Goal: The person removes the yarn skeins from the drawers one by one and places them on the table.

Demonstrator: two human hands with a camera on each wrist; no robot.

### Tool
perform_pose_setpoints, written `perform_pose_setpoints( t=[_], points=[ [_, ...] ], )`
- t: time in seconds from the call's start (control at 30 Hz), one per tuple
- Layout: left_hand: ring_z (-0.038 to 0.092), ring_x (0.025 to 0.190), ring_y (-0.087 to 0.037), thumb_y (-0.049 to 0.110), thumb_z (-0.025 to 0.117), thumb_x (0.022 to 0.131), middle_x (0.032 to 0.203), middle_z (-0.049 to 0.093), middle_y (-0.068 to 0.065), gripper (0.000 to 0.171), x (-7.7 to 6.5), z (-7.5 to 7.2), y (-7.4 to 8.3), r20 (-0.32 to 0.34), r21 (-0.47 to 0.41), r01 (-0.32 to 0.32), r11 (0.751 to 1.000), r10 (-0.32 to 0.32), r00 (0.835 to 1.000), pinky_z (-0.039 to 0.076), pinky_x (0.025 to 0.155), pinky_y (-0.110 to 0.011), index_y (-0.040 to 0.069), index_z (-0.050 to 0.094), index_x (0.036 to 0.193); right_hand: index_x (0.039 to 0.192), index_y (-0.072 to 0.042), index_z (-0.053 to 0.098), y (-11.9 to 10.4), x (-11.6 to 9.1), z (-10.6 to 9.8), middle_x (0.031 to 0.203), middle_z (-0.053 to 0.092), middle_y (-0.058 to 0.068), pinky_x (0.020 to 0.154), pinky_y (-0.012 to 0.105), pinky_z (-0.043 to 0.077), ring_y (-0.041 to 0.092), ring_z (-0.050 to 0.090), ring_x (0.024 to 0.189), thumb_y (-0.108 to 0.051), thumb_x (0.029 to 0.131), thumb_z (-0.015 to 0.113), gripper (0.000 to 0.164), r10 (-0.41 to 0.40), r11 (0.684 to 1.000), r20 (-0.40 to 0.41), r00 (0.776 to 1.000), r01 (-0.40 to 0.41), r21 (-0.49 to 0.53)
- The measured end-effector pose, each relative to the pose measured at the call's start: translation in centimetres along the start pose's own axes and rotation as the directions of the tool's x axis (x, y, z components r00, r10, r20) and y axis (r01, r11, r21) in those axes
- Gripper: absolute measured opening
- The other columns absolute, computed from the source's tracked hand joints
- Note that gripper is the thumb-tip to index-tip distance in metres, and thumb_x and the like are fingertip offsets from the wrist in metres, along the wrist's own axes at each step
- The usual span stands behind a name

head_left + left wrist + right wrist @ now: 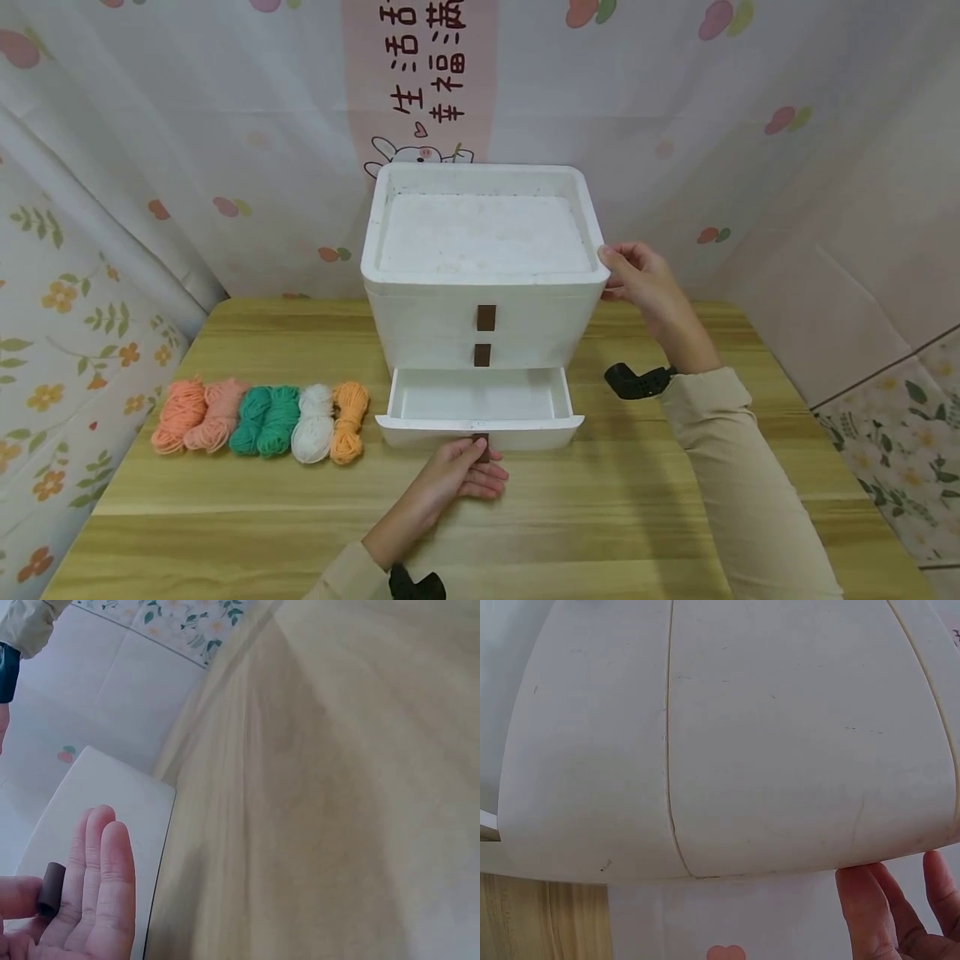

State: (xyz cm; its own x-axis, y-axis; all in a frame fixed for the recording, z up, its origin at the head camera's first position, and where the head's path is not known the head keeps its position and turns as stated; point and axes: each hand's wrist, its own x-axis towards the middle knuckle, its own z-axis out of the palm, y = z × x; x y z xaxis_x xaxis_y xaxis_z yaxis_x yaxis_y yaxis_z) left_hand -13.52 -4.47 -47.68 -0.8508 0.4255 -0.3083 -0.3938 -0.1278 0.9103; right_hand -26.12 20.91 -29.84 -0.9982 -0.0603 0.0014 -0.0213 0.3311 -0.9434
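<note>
A white plastic drawer cabinet (491,225) stands on the wooden table, its bottom drawer (480,404) pulled out and bare inside. Low at the front, my left hand (457,479) pinches that drawer's brown pull tab (51,889) between thumb and index finger, the other fingers extended below. My right hand (641,271) touches the cabinet's upper right side near the rim. In the right wrist view, its fingertips (862,889) rest along the edge of the side wall. The two upper drawers, each with a brown tab (486,317), are closed.
Left of the cabinet lies a row of yarn skeins: coral (180,415), pink (217,414), green (266,419), white (312,423) and orange (348,422). A patterned curtain (660,125) hangs close behind the wooden table (600,533).
</note>
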Motion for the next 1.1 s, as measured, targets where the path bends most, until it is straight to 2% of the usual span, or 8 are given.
perform_pose_setpoints(
  t=[0.17,0.4,0.7,0.87,1.0,1.1],
  points=[
    [0.068,0.072,-0.014,0.022,0.039,0.101,0.091,0.069,-0.021,0.041,0.7,-0.2,0.5,-0.005,0.016,-0.011,1.000,0.011,1.000,0.057,0.071,-0.034,-0.016,0.051,0.110,0.114,-0.012,0.044,0.0,0.0,-0.1,0.104,0.047,-0.003,0.076,0.019,0.052,0.004,0.059,0.078,-0.041,0.094,0.048,0.035,-0.007,1.000,0.024,1.000,0.006,0.016],
    [0.068,0.071,-0.014,0.020,0.037,0.102,0.089,0.069,-0.020,0.040,2.1,-0.5,1.1,-0.016,0.036,-0.027,0.999,0.027,0.999,0.057,0.070,-0.032,-0.017,0.051,0.109,0.122,-0.006,0.041,-0.1,-0.1,-0.2,0.106,0.047,-0.002,0.076,0.018,0.052,0.003,0.060,0.078,-0.046,0.093,0.049,0.050,0.008,1.000,-0.001,1.000,-0.008,-0.011],
    [0.067,0.069,-0.013,0.019,0.037,0.102,0.086,0.069,-0.016,0.040,3.3,-1.0,1.7,-0.047,0.064,-0.022,0.998,0.025,0.999,0.057,0.069,-0.031,-0.018,0.051,0.110,0.118,-0.009,0.042,0.0,-0.1,-0.1,0.105,0.047,-0.003,0.077,0.019,0.052,0.004,0.060,0.079,-0.043,0.094,0.049,0.042,0.005,1.000,0.021,1.000,-0.005,0.002],
    [0.068,0.070,-0.014,0.019,0.036,0.102,0.088,0.069,-0.020,0.041,4.0,-1.2,2.0,-0.060,0.072,-0.014,0.997,0.018,0.998,0.057,0.070,-0.033,-0.018,0.051,0.111,0.119,-0.009,0.042,0.0,-0.1,-0.1,0.105,0.048,-0.003,0.075,0.018,0.052,0.004,0.060,0.078,-0.044,0.094,0.049,0.043,0.000,1.000,0.012,1.000,0.000,-0.002],
    [0.068,0.069,-0.015,0.019,0.036,0.102,0.092,0.069,-0.024,0.041,4.6,-1.4,2.3,-0.081,0.081,-0.014,0.997,0.021,0.996,0.057,0.068,-0.033,-0.017,0.052,0.110,0.116,-0.012,0.043,0.1,-0.1,-0.1,0.104,0.047,-0.003,0.075,0.017,0.052,0.003,0.060,0.078,-0.043,0.094,0.048,0.038,-0.008,1.000,0.021,1.000,0.008,0.003],
    [0.068,0.067,-0.014,0.020,0.035,0.102,0.090,0.069,-0.021,0.041,5.0,-1.5,2.6,-0.102,0.091,-0.008,0.996,0.017,0.995,0.057,0.066,-0.031,-0.016,0.053,0.110,0.114,-0.013,0.043,0.1,-0.1,-0.1,0.105,0.047,-0.003,0.075,0.017,0.052,0.003,0.061,0.078,-0.042,0.095,0.048,0.035,-0.011,1.000,0.027,1.000,0.010,0.004]
  ],
)
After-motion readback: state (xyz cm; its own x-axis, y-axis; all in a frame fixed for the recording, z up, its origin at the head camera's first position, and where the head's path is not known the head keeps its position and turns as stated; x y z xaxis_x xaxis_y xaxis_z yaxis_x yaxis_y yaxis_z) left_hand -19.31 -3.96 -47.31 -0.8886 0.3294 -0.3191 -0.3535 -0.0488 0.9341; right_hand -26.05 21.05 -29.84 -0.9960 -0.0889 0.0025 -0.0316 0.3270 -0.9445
